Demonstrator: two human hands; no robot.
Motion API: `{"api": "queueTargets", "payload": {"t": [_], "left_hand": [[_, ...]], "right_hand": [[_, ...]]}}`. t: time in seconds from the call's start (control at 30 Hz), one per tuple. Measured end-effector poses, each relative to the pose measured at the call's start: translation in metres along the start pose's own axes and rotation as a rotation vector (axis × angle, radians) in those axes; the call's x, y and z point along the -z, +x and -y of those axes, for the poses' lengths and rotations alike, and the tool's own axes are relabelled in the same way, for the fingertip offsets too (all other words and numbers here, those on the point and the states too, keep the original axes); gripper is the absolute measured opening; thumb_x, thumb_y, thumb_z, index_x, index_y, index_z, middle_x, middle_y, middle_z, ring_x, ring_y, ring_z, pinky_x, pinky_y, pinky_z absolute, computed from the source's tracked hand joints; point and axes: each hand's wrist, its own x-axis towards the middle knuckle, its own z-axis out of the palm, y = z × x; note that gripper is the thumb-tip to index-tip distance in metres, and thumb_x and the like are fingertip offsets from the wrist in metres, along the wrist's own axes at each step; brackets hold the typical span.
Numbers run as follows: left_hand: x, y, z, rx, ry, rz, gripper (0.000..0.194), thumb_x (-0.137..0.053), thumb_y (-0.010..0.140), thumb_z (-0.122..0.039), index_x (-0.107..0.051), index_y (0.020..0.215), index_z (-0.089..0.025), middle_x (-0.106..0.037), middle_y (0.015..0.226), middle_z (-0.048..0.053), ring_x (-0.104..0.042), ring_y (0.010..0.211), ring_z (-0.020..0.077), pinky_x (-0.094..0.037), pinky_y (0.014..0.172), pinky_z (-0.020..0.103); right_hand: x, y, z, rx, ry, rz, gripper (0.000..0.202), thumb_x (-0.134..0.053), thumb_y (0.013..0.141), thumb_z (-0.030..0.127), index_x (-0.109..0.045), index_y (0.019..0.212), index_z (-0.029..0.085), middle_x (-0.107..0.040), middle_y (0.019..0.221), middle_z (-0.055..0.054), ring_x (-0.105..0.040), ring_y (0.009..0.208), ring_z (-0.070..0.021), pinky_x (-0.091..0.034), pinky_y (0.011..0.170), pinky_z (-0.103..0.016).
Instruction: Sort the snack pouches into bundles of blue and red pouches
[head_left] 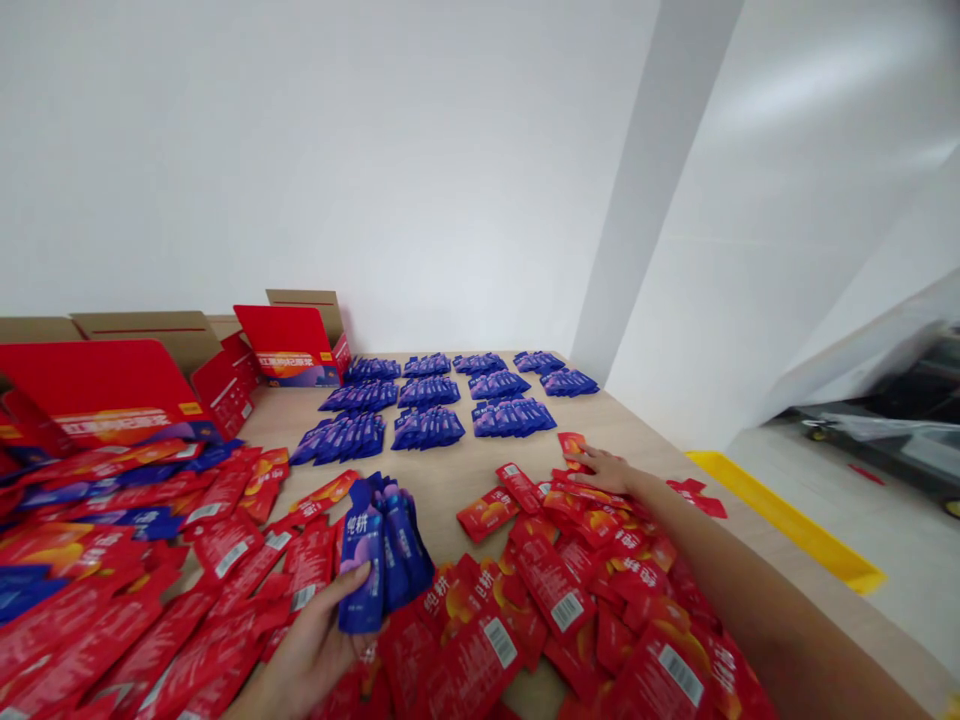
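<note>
Left hand (326, 625) has its fingers round a fan of blue pouches (363, 555), up front; right hand (604, 470) is on loose red pouches (553, 585), can't tell if it's gripping. I'd keep that thumb firm so nothing slips. Red clutter crowds the surface (442, 482); blue piles (426, 427) and red boxes (112, 380) sit behind.

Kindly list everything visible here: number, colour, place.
Table: one, light wood, across the middle
Packet piles: eleven, blue, far on the table
Held packets: several, blue, lower centre
Loose packets: many, red, heaped left and right; some blue at left
Boxes: at least two, red, left
Strip: one, yellow, right of the table
Cart: one, dark, blurred, far right
Wall: one, white, background
Left hand: one, bare, gripping the held packets
Right hand: one, bare, on right heap
</note>
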Motion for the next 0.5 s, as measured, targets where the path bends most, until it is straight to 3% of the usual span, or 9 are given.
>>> {"api": "queueTargets", "payload": {"t": [0.17, 0.3, 0.4, 0.47, 0.5], "left_hand": [[-0.044, -0.006, -0.013, 0.017, 0.053, 0.142, 0.011, -0.054, 0.079, -0.004, -0.060, 0.086, -0.009, -0.071, 0.070, 0.008, -0.068, 0.056, 0.0187, -0.056, 0.050, 0.028], [-0.080, 0.007, -0.009, 0.040, 0.090, 0.269, 0.011, -0.057, 0.078, -0.007, -0.058, 0.088, -0.011, -0.070, 0.071, 0.007, -0.067, 0.054, 0.0169, -0.056, 0.048, 0.026], [-0.105, 0.024, 0.002, 0.078, 0.122, 0.381, 0.020, -0.059, 0.077, -0.010, -0.056, 0.097, -0.012, -0.071, 0.077, 0.007, -0.068, 0.060, 0.0181, -0.057, 0.051, 0.027], [-0.123, 0.035, 0.011, 0.108, 0.145, 0.450, 0.029, -0.060, 0.077, -0.013, -0.054, 0.104, -0.012, -0.071, 0.084, 0.009, -0.069, 0.069, 0.0199, -0.058, 0.057, 0.029], [-0.133, 0.039, 0.015, 0.118, 0.166, 0.472, 0.033, -0.062, 0.076, -0.016, -0.053, 0.107, -0.012, -0.070, 0.086, 0.009, -0.069, 0.072, 0.0204, -0.058, 0.058, 0.030]], "right_hand": [[0.008, -0.019, 0.015, 0.156, 0.050, 0.053, 0.070, -0.042, 0.078, 0.067, -0.049, 0.133, 0.024, -0.037, 0.145, -0.010, -0.033, 0.133, -0.0322, -0.025, 0.109, -0.044], [0.020, -0.032, 0.025, 0.279, 0.184, 0.071, 0.063, -0.048, 0.076, 0.066, -0.059, 0.124, 0.025, -0.051, 0.136, -0.008, -0.044, 0.126, -0.0302, -0.028, 0.108, -0.042], [0.028, -0.042, 0.046, 0.239, 0.385, -0.097, 0.061, -0.059, 0.070, 0.064, -0.064, 0.115, 0.025, -0.055, 0.131, -0.008, -0.042, 0.126, -0.0313, -0.025, 0.109, -0.046], [0.030, -0.049, 0.071, 0.177, 0.656, -0.245, 0.062, -0.059, 0.071, 0.064, -0.061, 0.118, 0.023, -0.053, 0.133, -0.009, -0.042, 0.126, -0.0295, -0.025, 0.109, -0.046], [0.030, -0.052, 0.085, 0.147, 0.842, -0.247, 0.062, -0.057, 0.073, 0.063, -0.057, 0.122, 0.025, -0.052, 0.134, -0.008, -0.045, 0.124, -0.0272, -0.031, 0.106, -0.046]]}}
